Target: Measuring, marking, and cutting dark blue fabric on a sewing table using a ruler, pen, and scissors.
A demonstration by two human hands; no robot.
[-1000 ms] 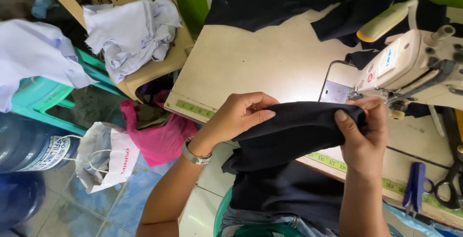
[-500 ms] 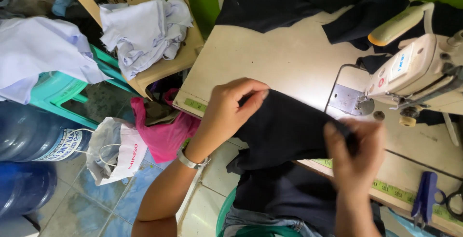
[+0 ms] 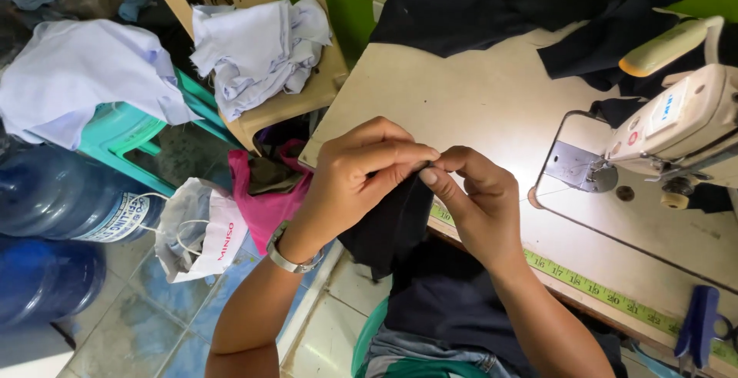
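While both of my hands meet over the near edge of the desk (image 3: pixel 477 93), they pinch the same piece of dark cloth (image 3: pixel 388 220) between them. My left hand (image 3: pixel 357 182) is closed on the cloth's upper edge, thumb and forefinger pressed together, and a silver wristwatch (image 3: pixel 288 253) sits on that wrist. My right hand (image 3: pixel 477 205) comes in from the other side, its grip narrow too, the fingertips (image 3: pixel 425 176) touching those of the left hand at the fold. From that point the cloth hangs down past the desk edge toward my lap.

A yellow-green measuring tape (image 3: pixel 584 282) runs along the desk's near edge, just beside my right forearm. Farther right stands a white sewing machine (image 3: pixel 680 128), well apart from my hands, with its metal plate (image 3: pixel 573 166) set into the desk top. More dark fabric (image 3: pixel 492 1) is heaped at the far side of the desk against a green wall. Blue-handled scissors (image 3: pixel 699 320) lie near the desk's right end.

To the left, off the desk, pale shirts (image 3: pixel 257 47) are piled on a beige stool, a pink bag (image 3: pixel 265 205) sits on the floor below, and blue water bottles (image 3: pixel 58 205) lie beside a white bag (image 3: pixel 200 232).
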